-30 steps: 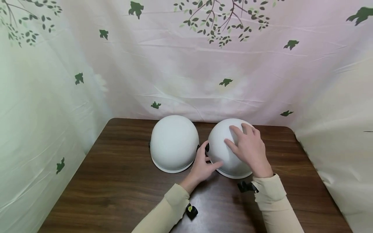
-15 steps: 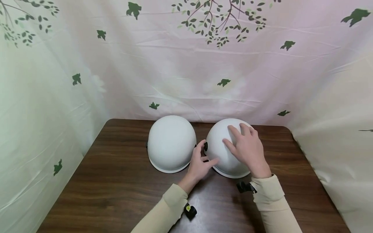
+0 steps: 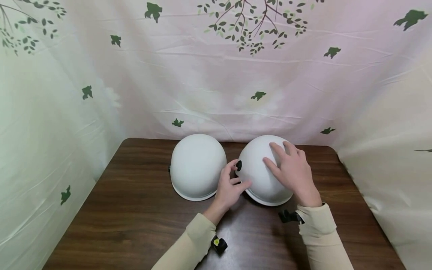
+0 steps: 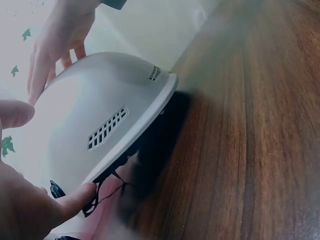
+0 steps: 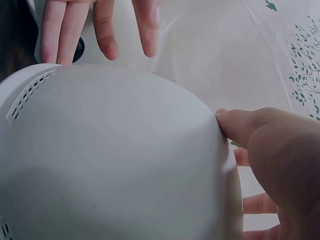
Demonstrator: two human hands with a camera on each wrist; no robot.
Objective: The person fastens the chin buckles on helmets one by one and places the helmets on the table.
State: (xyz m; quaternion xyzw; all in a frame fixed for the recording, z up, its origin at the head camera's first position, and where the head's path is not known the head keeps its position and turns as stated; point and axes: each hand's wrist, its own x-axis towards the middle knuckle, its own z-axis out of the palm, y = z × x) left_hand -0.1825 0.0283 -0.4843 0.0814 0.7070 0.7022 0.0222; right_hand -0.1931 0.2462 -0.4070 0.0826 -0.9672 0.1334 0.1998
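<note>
Two white helmets, domes upward, stand side by side near the table's far edge. On the crown of the right helmet (image 3: pixel 260 176) rests my right hand (image 3: pixel 295 172), fingers spread. At that helmet's left end is my left hand (image 3: pixel 229 187), its thumb at the rim and a finger beside the black round fitting (image 3: pixel 239 165). The left wrist view shows the same helmet's slotted vent (image 4: pixel 107 128) and a dark strap (image 4: pixel 117 177) hanging under the rim. My left hand also lies close to the left helmet (image 3: pixel 198 167), which carries a small black fitting on its far side.
The dark wood-grain table (image 3: pixel 135 225) stretches toward me and to both sides. A pale curtain (image 3: pixel 202 82) printed with leaves and birds closes off the back and sides. Black camera mounts (image 3: pixel 219 245) sit at both wrists.
The right helmet has shifted slightly, its black fitting a little higher in view. My right hand has moved slightly to the right with it; my left thumb stays near the rim.
</note>
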